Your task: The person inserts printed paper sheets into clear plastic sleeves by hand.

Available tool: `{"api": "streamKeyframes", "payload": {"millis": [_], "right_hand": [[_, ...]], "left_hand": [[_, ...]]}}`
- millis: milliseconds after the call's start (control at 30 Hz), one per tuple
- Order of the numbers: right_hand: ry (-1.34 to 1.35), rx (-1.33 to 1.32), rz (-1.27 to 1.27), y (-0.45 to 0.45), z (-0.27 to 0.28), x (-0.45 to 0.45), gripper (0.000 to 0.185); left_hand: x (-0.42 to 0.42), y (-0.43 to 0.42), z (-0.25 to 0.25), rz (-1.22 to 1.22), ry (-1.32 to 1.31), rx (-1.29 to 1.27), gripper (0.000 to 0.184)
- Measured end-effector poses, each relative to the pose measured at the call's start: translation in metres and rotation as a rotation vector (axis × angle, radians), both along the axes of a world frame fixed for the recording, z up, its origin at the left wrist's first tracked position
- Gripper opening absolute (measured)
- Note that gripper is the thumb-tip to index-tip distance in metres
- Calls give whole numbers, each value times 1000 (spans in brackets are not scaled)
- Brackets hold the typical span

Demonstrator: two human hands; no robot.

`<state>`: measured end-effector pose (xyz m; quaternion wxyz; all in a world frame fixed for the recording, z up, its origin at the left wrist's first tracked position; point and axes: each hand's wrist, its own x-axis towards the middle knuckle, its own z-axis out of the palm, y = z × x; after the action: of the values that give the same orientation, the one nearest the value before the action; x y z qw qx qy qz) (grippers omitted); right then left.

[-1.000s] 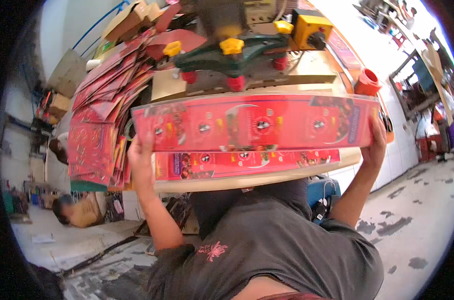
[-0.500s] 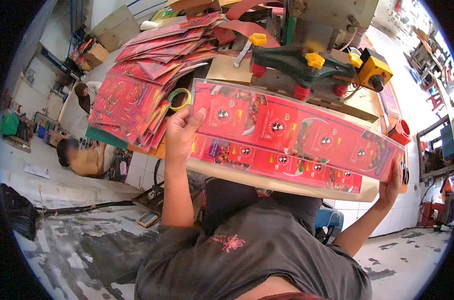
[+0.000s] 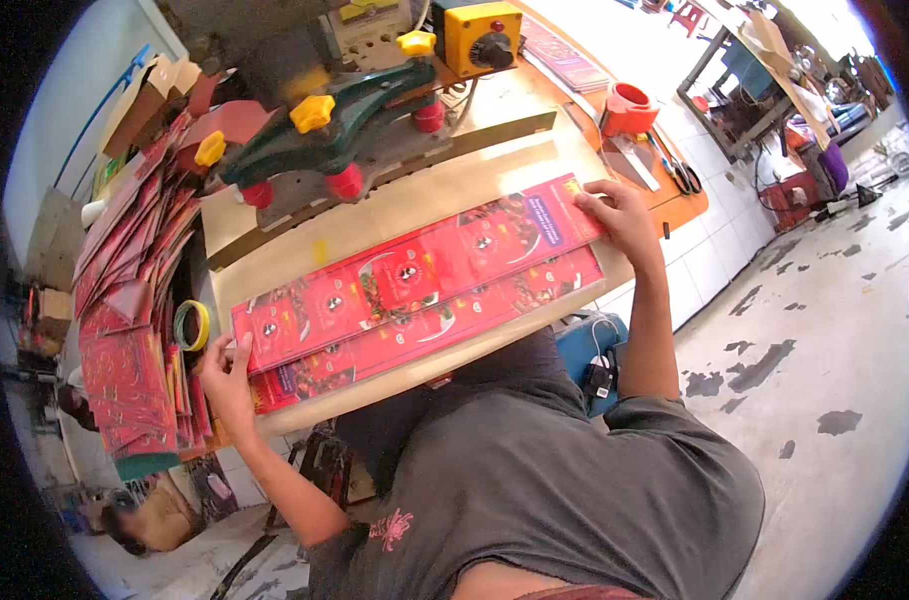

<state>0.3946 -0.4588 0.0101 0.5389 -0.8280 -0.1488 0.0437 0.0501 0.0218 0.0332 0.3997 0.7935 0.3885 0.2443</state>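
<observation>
Upper strip [image 3: 414,275] has come down toward the lower strip [image 3: 444,318] and shifted left; its right end, earlier jutting past the board's [image 3: 374,222] right edge, now sits inside it. Left hand [image 3: 228,385] clamped on the strip's left end, toward the board's near-left corner; right hand [image 3: 622,225] clamped on the right end, by the board's right edge. Upper strip overlaps the lower's far side; contact between them, cannot tell. Tape roll [image 3: 204,325] just beside left hand; sheets [image 3: 124,370] heaped along table's [image 3: 680,212] left edge, scissors [image 3: 687,180] at its right.
</observation>
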Motion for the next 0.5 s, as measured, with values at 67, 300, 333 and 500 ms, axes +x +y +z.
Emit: {"api": "streamKeyframes", "payload": {"millis": [67, 300, 333, 500], "right_hand": [[-5, -173, -15, 7, 4, 1, 33], [-318, -338, 6, 51, 8, 24, 30], [-367, -393, 17, 55, 6, 27, 27], [-496, -563, -9, 67, -2, 39, 27]], "left_hand": [[2, 5, -10, -5, -27, 2, 42], [36, 23, -7, -109, 82, 196, 39], [40, 24, -5, -111, 144, 233, 40], [49, 36, -20, -143, 111, 335, 42]]}}
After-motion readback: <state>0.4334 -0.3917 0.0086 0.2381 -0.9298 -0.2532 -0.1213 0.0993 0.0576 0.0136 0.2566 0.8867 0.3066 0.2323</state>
